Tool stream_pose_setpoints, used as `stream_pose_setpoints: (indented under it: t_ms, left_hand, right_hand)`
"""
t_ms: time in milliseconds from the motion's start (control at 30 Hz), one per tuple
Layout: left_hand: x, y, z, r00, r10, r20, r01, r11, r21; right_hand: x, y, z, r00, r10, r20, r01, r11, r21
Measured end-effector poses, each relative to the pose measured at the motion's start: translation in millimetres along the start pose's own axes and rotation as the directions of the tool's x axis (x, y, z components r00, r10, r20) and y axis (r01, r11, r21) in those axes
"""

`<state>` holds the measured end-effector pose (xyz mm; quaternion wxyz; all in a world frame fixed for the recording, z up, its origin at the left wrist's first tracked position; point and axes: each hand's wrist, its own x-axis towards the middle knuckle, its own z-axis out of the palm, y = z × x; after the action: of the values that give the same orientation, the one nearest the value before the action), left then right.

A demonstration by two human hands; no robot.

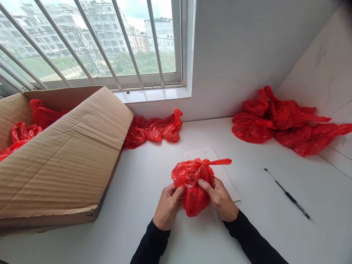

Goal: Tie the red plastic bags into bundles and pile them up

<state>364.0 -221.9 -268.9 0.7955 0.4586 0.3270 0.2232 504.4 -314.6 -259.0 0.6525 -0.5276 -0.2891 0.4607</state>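
Note:
Between my two hands is a red plastic bag [194, 189], tied in a knot at the top with one end sticking out to the right. What is inside it cannot be made out. My left hand [169, 201] grips its lower left side, thumb in front and fingers partly behind. On the right side, my right hand [218, 198] presses its thumb against the front of the bag. Partly hidden behind the bag lies a white sheet of paper [227, 185] with small handwriting near its top.
At left stands an open cardboard box [68, 157] with red bags [46, 115] inside. More red bags [154, 130] lie along the wall beneath the barred window [110, 44]. A pile of red bags [286, 121] fills the back right corner. A pen [291, 198] lies on the white table [264, 227].

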Motion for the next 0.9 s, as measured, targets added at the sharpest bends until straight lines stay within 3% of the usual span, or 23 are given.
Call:
stream_pose_setpoints:
  t_ms: [333, 567, 767, 900]
  left_hand:
    - [1.0, -2.5, -4.4, 0.995, 0.100, -0.010, -0.100, 0.995, -0.030]
    - [1.6, -3.8, -4.2, 0.998, 0.062, -0.025, -0.063, 0.998, -0.019]
    - [-1.4, 2.6, -0.6, 1.000, 0.023, 0.021, -0.019, 0.988, -0.150]
    - [-6.2, 6.4, 2.7, 0.994, 0.075, 0.085, -0.077, 0.997, 0.017]
  right_hand:
    - [2.9, 2.5, -0.3, 0.999, -0.021, -0.040, 0.022, 0.999, 0.035]
    - [1.8, 6.6, -0.7, 0.999, 0.002, -0.046, -0.004, 0.998, -0.060]
    - [5.0, 13.4, -4.2, 0.994, -0.028, -0.104, 0.019, 0.996, -0.085]
    - [5.8, 14.8, -4.5, 0.995, -0.037, -0.091, 0.029, 0.996, -0.090]
